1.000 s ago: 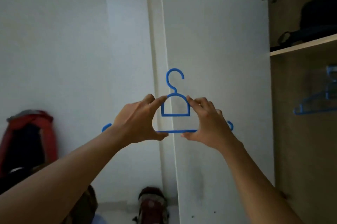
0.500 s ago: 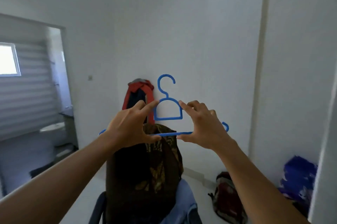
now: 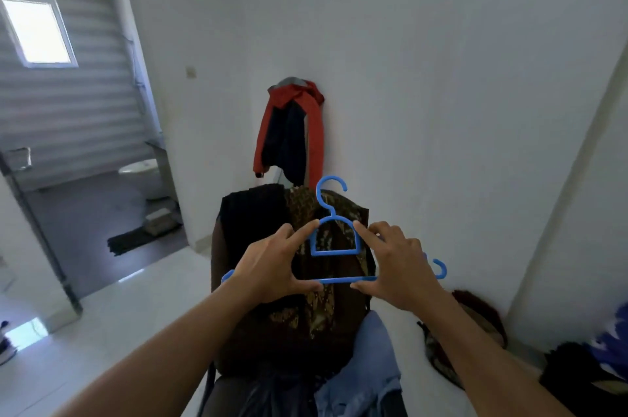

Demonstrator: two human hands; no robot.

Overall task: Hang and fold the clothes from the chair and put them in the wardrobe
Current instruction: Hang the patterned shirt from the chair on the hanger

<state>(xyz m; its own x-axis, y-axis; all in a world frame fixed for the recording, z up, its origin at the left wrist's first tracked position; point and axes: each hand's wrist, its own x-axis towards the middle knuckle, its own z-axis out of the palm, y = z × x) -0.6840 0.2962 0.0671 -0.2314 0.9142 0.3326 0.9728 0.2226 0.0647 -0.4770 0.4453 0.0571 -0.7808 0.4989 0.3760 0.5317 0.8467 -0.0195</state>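
Clothes lie heaped over the chair, which they hide from us: a black piece at its left edge, a brown patterned one in the middle, blue denim at the near right. We hold a blue hanger upright in front of them, hook up. Our left hand and right hand each pinch it, fingers clamped on its shoulders, thumbs under its bottom bar. A red jacket hangs on the wall behind.

A home: toilet beyond a doorway, jacket on the wall, clothes heaped nearby.
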